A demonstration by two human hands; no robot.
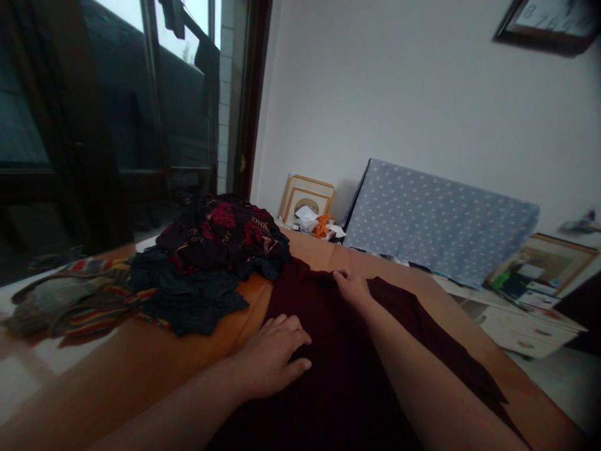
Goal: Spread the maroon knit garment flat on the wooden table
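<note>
- Head view: pinching the far edge of a dark maroon cloth garment (328, 344) between pressed-together fingers of the right hand (352, 288).
- Resting palm down on the garment's left side with the left hand (277, 354), fingers slightly spread, thumb held apart from them.
- Spread over the orange-brown, smooth-topped counter (141, 369), running from the near edge of view to beyond both hands, with a tapering part reaching right past the right forearm.
- Heaped left of the garment: crumpled black cloth with red floral print and pale lettering (225, 232), on top of crumpled dark blue cloth (192, 300).
- Bunched further left: red, yellow and dark striped cloth (103, 307), beside a grey cloth bundle (51, 300).
- Seen beyond the counter: a pale gold picture frame (312, 183) leaning against the white wall (375, 81), near crumpled orange material (322, 227).
- Draped to the right of that: blue-grey cloth with pale dots (436, 216), above a low white drawer cabinet (521, 332).
</note>
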